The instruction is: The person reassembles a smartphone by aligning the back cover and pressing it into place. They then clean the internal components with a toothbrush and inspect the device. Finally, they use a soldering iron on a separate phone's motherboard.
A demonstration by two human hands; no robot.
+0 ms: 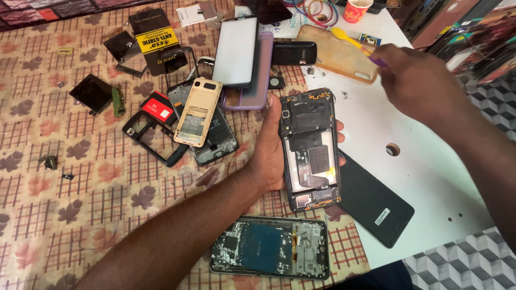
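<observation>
Opened phone (310, 150) cradled in left hand (271, 153), fingers (339, 124) curled around its far edge; right hand (416, 80) pinching yellow-handled brush (352, 42)

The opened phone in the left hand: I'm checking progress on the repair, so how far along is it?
Done: the back cover is off and lies on the white board, so the opened phone shows its insides. In hand: the left hand holds it while the right hand has a yellow brush above. Left: its inner plates are in place; another stripped phone lies nearby.
</observation>
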